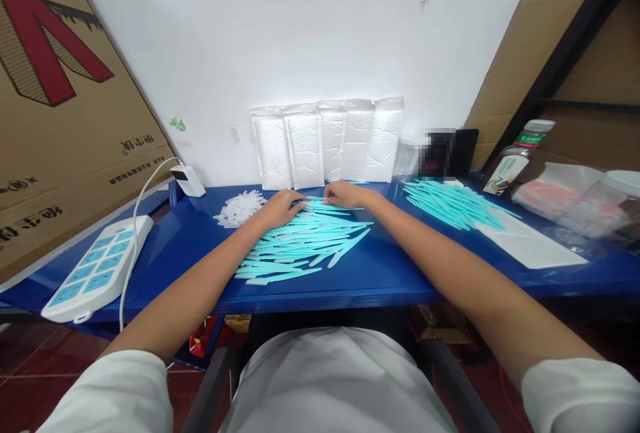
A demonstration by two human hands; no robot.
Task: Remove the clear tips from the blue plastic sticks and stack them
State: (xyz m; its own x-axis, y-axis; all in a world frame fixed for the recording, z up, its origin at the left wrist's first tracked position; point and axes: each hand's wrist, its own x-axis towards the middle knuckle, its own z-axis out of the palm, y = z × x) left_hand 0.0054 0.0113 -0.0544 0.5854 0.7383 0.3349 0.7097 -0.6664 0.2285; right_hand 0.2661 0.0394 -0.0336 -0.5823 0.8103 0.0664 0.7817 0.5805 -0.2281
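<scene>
A loose pile of thin turquoise sticks with pale ends (300,239) lies on the blue table in front of me. At the pile's far left edge is my left hand (283,209), its fingers bent and thumb drawn in; what it holds, if anything, is too small to make out. My right hand (344,193) is just across from it, with thumb and fingers pinched on a turquoise stick at the far side of the pile. Beside my left hand sits a heap of small whitish translucent pieces (241,208).
Several white padded envelopes (306,146) lean against the wall. To the right lie more turquoise sticks (453,203) on a white sheet (533,241), near a bottle (515,159) and a clear jar (407,158). A power strip (97,266) and a white device (188,181) are left.
</scene>
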